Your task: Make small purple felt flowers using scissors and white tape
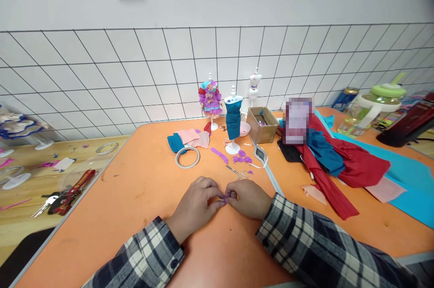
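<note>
My left hand [203, 200] and my right hand [246, 196] meet over the orange table [135, 188], fingertips almost touching. Both pinch a small scrap of purple fabric [224, 198], mostly hidden by the fingers. Just beyond them lie small scissors [239, 172]. Behind those are several purple fabric pieces [242, 158] and a purple strip [219, 155]. A small dress form [233, 118] wrapped in teal cloth stands upright farther back.
A roll of tape [187, 158] lies left, near pink and teal scraps [190, 138]. Another dress form wears a purple dress [210, 100]. A cardboard box [262, 125] stands behind, with red cloth [356, 161] and a jug [369, 109] at right. Keys [47, 204] lie left.
</note>
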{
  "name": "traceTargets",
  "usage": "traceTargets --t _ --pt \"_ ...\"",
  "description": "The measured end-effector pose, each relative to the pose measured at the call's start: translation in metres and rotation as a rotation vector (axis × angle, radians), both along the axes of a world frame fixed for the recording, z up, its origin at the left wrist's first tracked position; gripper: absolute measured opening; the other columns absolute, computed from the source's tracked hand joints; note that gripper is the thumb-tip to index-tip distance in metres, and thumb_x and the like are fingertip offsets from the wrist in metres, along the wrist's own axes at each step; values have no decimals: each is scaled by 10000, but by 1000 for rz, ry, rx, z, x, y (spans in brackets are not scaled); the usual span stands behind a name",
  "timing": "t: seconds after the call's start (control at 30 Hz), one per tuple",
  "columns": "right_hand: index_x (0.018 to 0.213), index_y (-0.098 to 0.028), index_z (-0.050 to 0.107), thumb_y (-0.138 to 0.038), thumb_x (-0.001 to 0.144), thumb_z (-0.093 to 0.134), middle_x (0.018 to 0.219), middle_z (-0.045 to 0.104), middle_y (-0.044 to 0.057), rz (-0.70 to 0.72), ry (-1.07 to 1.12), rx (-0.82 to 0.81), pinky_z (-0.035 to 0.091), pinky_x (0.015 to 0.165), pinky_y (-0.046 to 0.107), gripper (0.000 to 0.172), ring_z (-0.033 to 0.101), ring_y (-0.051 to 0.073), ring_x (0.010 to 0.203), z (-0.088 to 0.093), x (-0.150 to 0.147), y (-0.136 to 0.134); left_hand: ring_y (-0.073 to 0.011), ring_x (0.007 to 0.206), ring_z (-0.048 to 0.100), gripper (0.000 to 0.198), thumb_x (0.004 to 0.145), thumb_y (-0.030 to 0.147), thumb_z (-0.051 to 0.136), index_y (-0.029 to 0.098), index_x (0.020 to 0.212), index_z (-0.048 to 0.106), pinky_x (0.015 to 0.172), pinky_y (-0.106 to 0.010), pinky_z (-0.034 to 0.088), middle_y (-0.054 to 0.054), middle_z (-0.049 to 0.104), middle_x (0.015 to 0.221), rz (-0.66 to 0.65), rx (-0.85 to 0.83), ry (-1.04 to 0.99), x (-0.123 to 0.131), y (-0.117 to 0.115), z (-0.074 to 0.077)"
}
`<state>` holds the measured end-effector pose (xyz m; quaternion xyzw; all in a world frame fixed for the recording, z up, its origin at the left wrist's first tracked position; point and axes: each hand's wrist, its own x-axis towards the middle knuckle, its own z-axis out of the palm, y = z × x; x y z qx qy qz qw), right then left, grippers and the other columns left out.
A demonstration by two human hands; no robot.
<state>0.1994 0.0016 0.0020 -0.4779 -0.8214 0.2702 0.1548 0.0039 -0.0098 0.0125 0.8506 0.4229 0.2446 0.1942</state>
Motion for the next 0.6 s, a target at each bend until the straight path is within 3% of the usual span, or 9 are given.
traceTargets --t 0.37,0.47,0.6 --pt "843 -203 658 -197 792 559 791 653 2 -13 -130 36 317 617 235 112 554 129 725 5 0 -1 -199 886 561 90 792 206 658 239 858 709 813 -341 417 -23 656 890 32 36 183 2 3 -1" --pt "936 -205 642 -206 769 604 867 635 5 -24 -83 98 326 636 232 171 555 131 767 5 1 -1 -194 873 561 71 786 198 660 237 822 708 809 -343 415 -15 658 876 38 22 183 2 3 0" --pt "871 -223 678 -220 807 578 849 624 2 -15 -13 147 340 664 229 119 561 126 790 4 1 -1 -196 868 561 40 788 214 664 226 817 688 807 -346 417 -16 656 864 52 1 154 3 1 0"
